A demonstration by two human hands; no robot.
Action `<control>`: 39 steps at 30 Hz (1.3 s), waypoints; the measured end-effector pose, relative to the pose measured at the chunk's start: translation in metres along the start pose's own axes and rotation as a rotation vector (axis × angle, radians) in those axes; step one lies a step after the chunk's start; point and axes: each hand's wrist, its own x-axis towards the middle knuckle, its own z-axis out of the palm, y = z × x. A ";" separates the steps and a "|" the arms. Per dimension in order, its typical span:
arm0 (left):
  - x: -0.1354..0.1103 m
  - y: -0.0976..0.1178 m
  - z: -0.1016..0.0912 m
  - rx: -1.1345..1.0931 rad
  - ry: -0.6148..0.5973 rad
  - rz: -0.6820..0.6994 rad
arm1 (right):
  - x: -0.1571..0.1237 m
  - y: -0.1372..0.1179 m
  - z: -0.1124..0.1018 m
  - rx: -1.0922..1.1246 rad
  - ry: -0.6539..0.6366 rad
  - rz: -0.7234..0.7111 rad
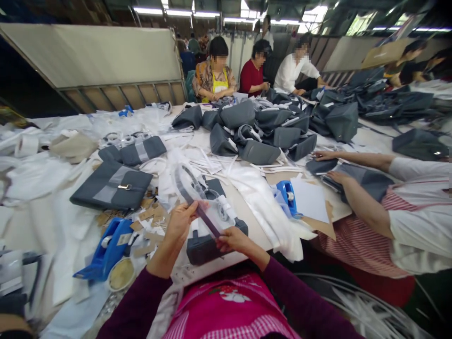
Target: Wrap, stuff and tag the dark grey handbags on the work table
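Between my two hands stretches a dark strap [208, 222], its upper end curving into a loop that looks wrapped in clear film. My left hand [181, 222] pinches the strap near its middle, fingers closed. Farther down, at the strap's lower end, my right hand [233, 240] grips it with thumb and fingers. Below them a dark grey bag [203, 250] lies on the table near its front edge, partly hidden by my right hand and by white wrapping. Clear plastic and a white-wrapped piece [226, 207] rest on top of the bag.
A blue tape dispenser [109, 247] and a small round tub [122, 274] stand to the left, beside a dark flap bag [113, 186]. Another blue dispenser [286, 197] is on the right. A co-worker's hands [334, 176] touch a grey bag. Bags [259, 153] are heaped beyond.
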 end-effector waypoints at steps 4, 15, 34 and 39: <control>0.008 0.017 -0.010 -0.040 0.083 0.097 | -0.018 -0.008 -0.016 -0.083 0.257 -0.184; -0.027 -0.018 0.019 0.332 -0.190 0.122 | 0.026 -0.046 -0.007 0.459 -0.087 0.214; -0.037 -0.016 0.027 0.383 -0.327 0.001 | -0.001 -0.039 -0.019 0.337 0.107 0.014; -0.056 -0.042 0.034 0.134 -0.095 -0.236 | -0.017 -0.007 -0.020 0.410 0.065 0.055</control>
